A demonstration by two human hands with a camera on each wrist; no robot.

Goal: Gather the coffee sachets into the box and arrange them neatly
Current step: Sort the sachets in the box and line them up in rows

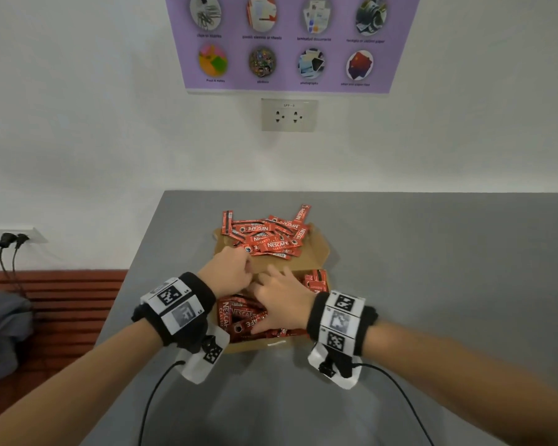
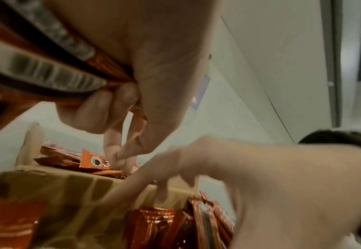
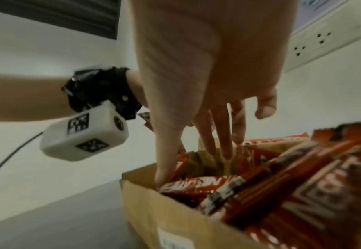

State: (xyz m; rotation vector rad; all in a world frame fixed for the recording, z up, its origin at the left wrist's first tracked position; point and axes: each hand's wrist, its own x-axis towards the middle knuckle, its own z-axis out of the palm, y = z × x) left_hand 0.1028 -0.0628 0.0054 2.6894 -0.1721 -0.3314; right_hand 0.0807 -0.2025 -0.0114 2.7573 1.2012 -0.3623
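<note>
Both wrists are crowding the cardboard box (image 1: 316,252), biggest thing on the grey table (image 1: 432,284). Beyond the knuckles, the loose sachets (image 1: 268,233) are lying heaped on its flap. Left hand (image 1: 229,268) is pinching a few sachets by their ends; right hand (image 1: 284,304), fingers spread, is pressing down the sachets already inside (image 3: 260,185). Light, slick, crinkly sticks, I'd judge: best pinched flat across the middle.

A flat grey table (image 1: 432,252) meets a plain white wall (image 1: 78,123) carrying a purple paper poster (image 1: 287,43) and a grey double socket (image 1: 289,114).
</note>
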